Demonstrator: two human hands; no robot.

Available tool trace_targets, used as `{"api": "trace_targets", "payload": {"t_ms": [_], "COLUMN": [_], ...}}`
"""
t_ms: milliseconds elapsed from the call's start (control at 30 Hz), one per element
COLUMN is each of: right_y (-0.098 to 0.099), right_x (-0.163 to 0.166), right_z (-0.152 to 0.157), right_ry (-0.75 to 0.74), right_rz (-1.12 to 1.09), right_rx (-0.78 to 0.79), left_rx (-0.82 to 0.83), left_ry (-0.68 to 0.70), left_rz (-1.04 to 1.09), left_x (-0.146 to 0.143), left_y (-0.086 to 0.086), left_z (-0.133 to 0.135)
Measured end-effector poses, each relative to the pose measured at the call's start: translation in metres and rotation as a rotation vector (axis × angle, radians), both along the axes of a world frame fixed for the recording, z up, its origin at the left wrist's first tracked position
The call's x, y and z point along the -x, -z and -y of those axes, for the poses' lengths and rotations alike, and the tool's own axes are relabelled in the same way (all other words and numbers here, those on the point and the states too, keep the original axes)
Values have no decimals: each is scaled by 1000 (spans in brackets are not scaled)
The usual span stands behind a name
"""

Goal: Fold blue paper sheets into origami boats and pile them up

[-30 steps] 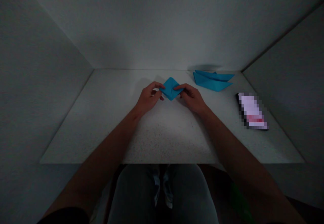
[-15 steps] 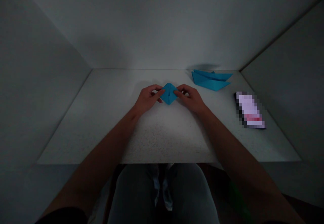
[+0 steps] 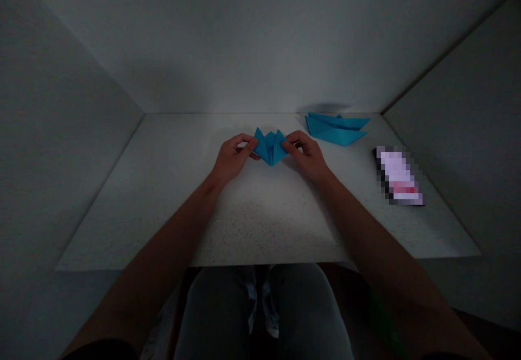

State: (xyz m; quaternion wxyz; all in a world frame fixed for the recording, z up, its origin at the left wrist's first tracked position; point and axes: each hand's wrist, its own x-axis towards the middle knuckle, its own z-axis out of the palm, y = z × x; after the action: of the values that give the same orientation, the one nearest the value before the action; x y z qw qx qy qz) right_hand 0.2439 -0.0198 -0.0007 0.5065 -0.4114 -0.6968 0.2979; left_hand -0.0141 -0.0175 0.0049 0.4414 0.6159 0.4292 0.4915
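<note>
A small piece of folded blue paper (image 3: pixel 271 153) is held up over the table between my two hands. Its two side flaps stand apart as points, with a peak between them at the back. My left hand (image 3: pixel 235 156) pinches the left flap between thumb and fingers. On the other side, my right hand (image 3: pixel 306 155) grips the right flap the same way. To the right behind my right hand lies a blue folded paper boat (image 3: pixel 337 130), touched by neither hand.
A phone (image 3: pixel 399 176), its lit screen blurred out, lies on the right of the white table (image 3: pixel 163 197). Walls (image 3: pixel 260 39) close in the table at the back and on both sides. My legs (image 3: pixel 260 311) are below the front edge.
Both hands have drawn slightly apart, and the folded paper has gone from a flat diamond to an opened shape with two spread points. The camera view has shifted a little.
</note>
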Motion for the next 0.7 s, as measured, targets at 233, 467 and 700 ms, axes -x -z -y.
{"api": "trace_targets", "payload": {"t_ms": [233, 467, 700], "right_y": [4, 7, 5], "right_x": [-10, -14, -3], "right_z": [-11, -13, 1], "right_ry": [121, 27, -106], "right_rz": [-160, -170, -153], "right_rx": [64, 84, 157], "left_rx": [-58, -22, 59], "left_ry": [-170, -115, 121], "left_rz": [85, 225, 51], "left_x": [3, 2, -1], "left_y": [13, 9, -2], "left_z": [-13, -13, 3]}}
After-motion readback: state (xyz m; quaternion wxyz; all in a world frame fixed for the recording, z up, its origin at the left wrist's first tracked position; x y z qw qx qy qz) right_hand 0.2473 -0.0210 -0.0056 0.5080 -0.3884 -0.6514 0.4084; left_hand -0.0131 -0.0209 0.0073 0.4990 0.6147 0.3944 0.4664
